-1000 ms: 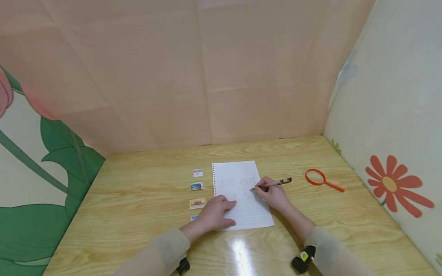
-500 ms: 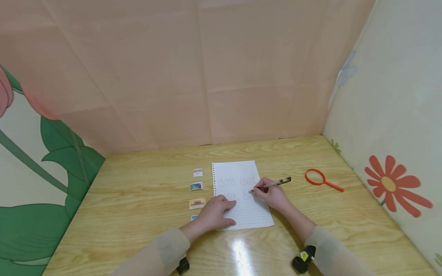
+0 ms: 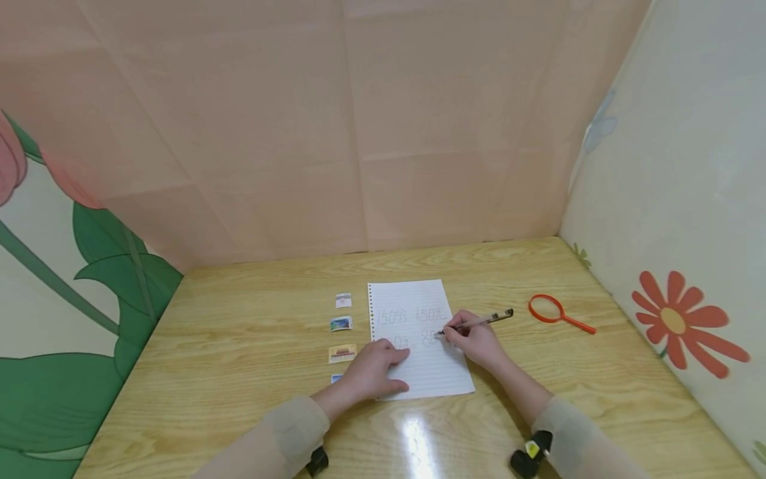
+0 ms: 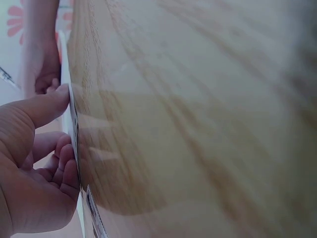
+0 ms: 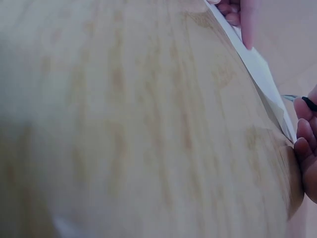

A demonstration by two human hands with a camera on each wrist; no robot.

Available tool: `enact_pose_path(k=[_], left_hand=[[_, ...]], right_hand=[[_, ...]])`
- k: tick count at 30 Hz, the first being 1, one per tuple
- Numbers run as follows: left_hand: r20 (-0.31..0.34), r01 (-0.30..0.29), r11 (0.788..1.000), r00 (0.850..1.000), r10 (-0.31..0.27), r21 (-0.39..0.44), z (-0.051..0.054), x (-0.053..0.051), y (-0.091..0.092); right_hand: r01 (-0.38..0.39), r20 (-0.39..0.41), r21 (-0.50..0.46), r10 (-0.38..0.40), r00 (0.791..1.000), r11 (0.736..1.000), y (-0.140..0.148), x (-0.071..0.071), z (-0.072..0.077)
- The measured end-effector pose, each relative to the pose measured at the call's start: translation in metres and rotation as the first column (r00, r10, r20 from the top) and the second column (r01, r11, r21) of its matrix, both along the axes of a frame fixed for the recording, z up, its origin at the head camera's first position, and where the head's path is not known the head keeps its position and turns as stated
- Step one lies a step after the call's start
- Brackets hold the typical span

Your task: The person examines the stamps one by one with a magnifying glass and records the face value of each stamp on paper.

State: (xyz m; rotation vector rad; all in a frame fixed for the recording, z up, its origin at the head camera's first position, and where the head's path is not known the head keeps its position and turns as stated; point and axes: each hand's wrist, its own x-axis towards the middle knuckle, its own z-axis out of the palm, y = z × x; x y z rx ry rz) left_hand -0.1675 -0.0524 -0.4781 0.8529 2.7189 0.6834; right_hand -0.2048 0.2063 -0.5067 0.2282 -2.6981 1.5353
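Observation:
A lined white sheet of paper with punched holes down its left edge lies on the table, bearing handwritten numbers and characters. My right hand pinches a dark pen, its tip on or very close to the sheet beside a written "80". My left hand rests on the lower left of the paper, thumb spread from the other fingers. In the left wrist view, the fingers of the left hand bend loosely against the sheet. Only part of the right hand and pen appears in the right wrist view.
Left of the paper, several small picture stamps lie in a column; the lowest is partly hidden by my left hand. A red magnifying glass lies to the right on the wooden table. Walls border the table's back and sides.
My right hand and the pen have shifted slightly right along the line, and more of the "80" is visible. My left hand has stayed in place.

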Motion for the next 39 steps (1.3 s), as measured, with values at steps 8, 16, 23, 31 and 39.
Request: enact_pose_path(k=[8, 16, 23, 31, 39], left_hand=[[0.006, -0.001, 1.000, 1.000, 0.001, -0.004, -0.0002, 0.0003, 0.0002], [0.006, -0.003, 1.000, 1.000, 0.003, -0.007, 0.0012, 0.0009, 0.0003], [0.011, -0.005, 1.000, 1.000, 0.005, -0.003, 0.0023, 0.0013, 0.0006], [0.007, -0.002, 1.000, 1.000, 0.002, 0.000, 0.0013, 0.0012, -0.0003], [0.012, -0.005, 1.000, 1.000, 0.005, 0.005, 0.0005, 0.0016, 0.0000]], right_hand=[[0.080, 0.015, 0.032, -0.081, 0.997, 0.996, 0.0069, 0.0011, 0.0021], [0.055, 0.002, 0.066, -0.056, 0.998, 0.996, 0.0075, 0.0003, 0.0022], [0.059, -0.051, 0.116, -0.053, 0.997, 0.992, 0.0057, -0.0002, -0.0009], [0.040, -0.083, 0.108, -0.031, 0.996, 0.993, 0.0051, 0.0013, -0.0021], [0.103, -0.053, 0.061, -0.100, 0.994, 0.993, 0.0100, -0.0017, -0.0022]])
